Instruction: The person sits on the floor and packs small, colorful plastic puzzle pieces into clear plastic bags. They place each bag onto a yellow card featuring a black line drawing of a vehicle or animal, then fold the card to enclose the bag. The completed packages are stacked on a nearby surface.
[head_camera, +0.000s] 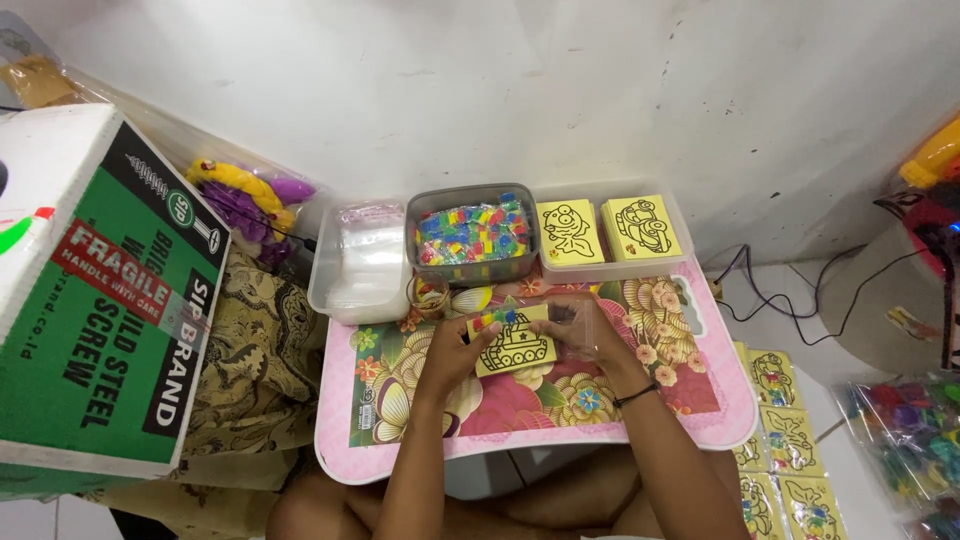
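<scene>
Near the middle of the small pink table (700, 420), over its flowered top, I held a yellow card (515, 346) printed with a black tank outline. My left hand (455, 345) gripped the card's left edge, fingers curled around it, with a little row of coloured pieces (497, 319) sitting along the card's top left corner, just by my fingertips. My right hand (590, 325) pinched the card's right edge, thumb on top; a dark band (636, 395) circled that wrist. The card lay between both hands, tilted slightly and close above the tabletop; I could not tell whether it touched it.

Along the table's far edge stood three containers: a clear tub of plastic bags (360, 262) at the left corner, a grey tub of coloured pieces (472, 236) in the middle, and a clear tray (612, 268) holding two stacks of yellow cards at the right. A small round jar (430, 293) stood just before the grey tub. More yellow cards (785, 440) lay on the floor beyond the right edge.
</scene>
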